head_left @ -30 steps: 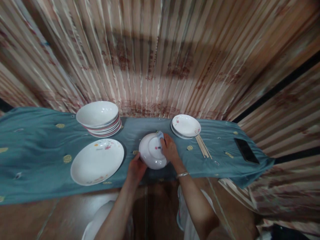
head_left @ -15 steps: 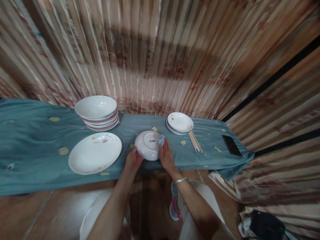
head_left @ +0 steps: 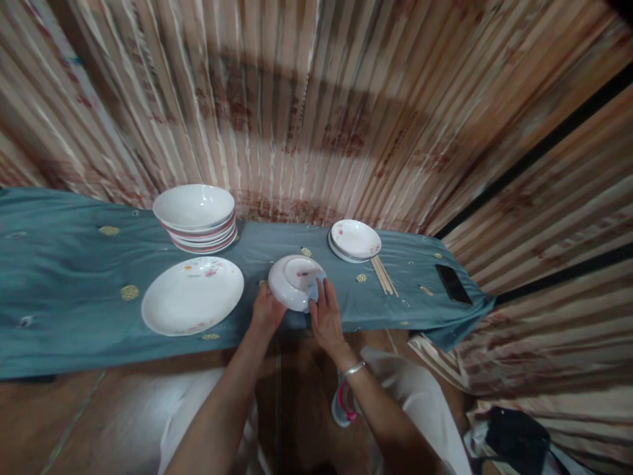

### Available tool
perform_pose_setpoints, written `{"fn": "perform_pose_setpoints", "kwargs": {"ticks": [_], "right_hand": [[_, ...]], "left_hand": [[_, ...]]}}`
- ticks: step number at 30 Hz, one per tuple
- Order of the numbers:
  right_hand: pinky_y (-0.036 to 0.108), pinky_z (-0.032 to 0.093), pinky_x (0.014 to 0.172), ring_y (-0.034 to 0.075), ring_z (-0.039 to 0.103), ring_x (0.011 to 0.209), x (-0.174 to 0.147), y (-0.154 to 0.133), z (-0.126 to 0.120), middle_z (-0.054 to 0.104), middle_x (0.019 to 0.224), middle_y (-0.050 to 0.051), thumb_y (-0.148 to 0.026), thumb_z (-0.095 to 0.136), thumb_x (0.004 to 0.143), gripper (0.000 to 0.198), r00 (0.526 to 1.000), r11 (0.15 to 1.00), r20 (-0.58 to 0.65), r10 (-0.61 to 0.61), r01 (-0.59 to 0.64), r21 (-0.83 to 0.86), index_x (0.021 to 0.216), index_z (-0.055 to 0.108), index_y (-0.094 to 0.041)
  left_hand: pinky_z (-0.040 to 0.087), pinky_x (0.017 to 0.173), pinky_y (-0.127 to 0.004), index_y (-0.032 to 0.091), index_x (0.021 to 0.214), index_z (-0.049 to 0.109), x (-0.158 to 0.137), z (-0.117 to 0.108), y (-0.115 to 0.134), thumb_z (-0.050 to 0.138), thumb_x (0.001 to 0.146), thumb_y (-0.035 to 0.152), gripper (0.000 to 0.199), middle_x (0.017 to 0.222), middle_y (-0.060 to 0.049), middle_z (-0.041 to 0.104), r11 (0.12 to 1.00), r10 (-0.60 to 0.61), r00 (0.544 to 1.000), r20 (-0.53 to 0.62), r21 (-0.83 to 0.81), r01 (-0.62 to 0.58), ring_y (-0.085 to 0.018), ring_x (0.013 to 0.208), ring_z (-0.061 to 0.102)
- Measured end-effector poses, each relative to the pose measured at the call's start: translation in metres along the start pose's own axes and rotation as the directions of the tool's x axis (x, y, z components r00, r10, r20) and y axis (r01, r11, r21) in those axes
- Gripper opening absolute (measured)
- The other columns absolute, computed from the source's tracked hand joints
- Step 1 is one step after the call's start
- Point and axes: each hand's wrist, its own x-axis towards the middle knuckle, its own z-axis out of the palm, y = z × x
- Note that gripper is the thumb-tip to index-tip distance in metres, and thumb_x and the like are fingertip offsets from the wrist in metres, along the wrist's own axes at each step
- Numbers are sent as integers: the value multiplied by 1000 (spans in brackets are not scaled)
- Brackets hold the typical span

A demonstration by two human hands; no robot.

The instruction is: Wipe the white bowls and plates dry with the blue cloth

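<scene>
A white bowl (head_left: 289, 285) is tilted with its underside and foot ring towards me, a small red mark showing on its base. My left hand (head_left: 268, 309) grips the bowl's left rim, thumb on the outside and the other fingers mostly hidden. Against the bowl's right side my right hand (head_left: 326, 315) presses a light blue cloth (head_left: 316, 285), its fingers closed over it. The bowl is held above the near edge of the cloth-covered table.
A large oval plate (head_left: 192, 297) lies to the left, with a stack of bowls and plates (head_left: 195, 218) behind it. On the right are small flowered plates (head_left: 355, 239), several chopsticks (head_left: 384, 276) and a black phone (head_left: 453, 284). Green cloth (head_left: 74, 277) covers the table; curtains (head_left: 277, 105) hang behind.
My right hand and the blue cloth have slid slightly down over the bowl's side. The bowl's tilt has changed a little, and the view has shifted slightly.
</scene>
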Motion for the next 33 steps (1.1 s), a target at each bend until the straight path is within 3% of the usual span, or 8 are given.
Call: {"fn": "perform_pose_setpoints", "kwargs": {"ticks": [3, 9, 15, 20, 24, 33], "right_hand": [[54, 35, 115, 29, 21, 151, -7, -6, 3, 26, 160, 20, -30, 32, 103, 55, 999, 999, -29, -14, 13, -33, 155, 27, -13], [55, 35, 116, 31, 12, 153, -18, -12, 5, 19, 163, 18, -19, 39, 99, 55, 993, 988, 9, -116, 116, -100, 153, 32, -13], [58, 37, 113, 32, 16, 151, -21, -20, 2, 31, 159, 17, -9, 45, 91, 56, 968, 959, 60, -244, 250, -133, 147, 44, -17], [53, 33, 115, 28, 19, 151, -5, -35, -4, 40, 156, 12, -6, 45, 88, 59, 930, 927, 152, -335, 354, -123, 144, 49, -22], [50, 30, 117, 28, 24, 149, 16, -44, -7, 43, 154, 13, -8, 48, 88, 53, 877, 891, 223, -425, 449, -68, 140, 53, -18], [47, 34, 116, 28, 33, 144, 48, -54, -9, 53, 145, 16, -10, 50, 89, 41, 823, 861, 279, -496, 507, 36, 128, 62, -11]], "left_hand": [[48, 102, -41, 18, 115, 66, 1, -3, 0, 43, 96, 34, 34, 113, -10, 73, 1000, -4, 998, 66, -15, 5, -25, 118, 62], [47, 103, -41, 15, 113, 67, 5, -4, -2, 42, 96, 35, 37, 114, -11, 73, 999, 9, 998, 67, -39, -6, -26, 121, 60], [53, 95, -44, 14, 112, 67, 4, -4, -2, 45, 94, 38, 37, 112, -13, 73, 997, -18, 999, 35, -69, 20, -30, 115, 64], [57, 81, -33, 14, 108, 68, 4, -4, -1, 35, 100, 36, 40, 87, -9, 75, 998, -29, 993, -110, -51, 24, -24, 92, 71], [54, 65, -23, 14, 105, 68, 6, -6, -1, 38, 100, 30, 35, 71, -4, 70, 996, -5, 991, -135, -87, -7, -16, 66, 67], [53, 70, -20, 13, 104, 68, 6, -7, -3, 41, 99, 29, 32, 74, -4, 70, 990, 10, 989, -149, -138, -31, -13, 67, 66]]}}
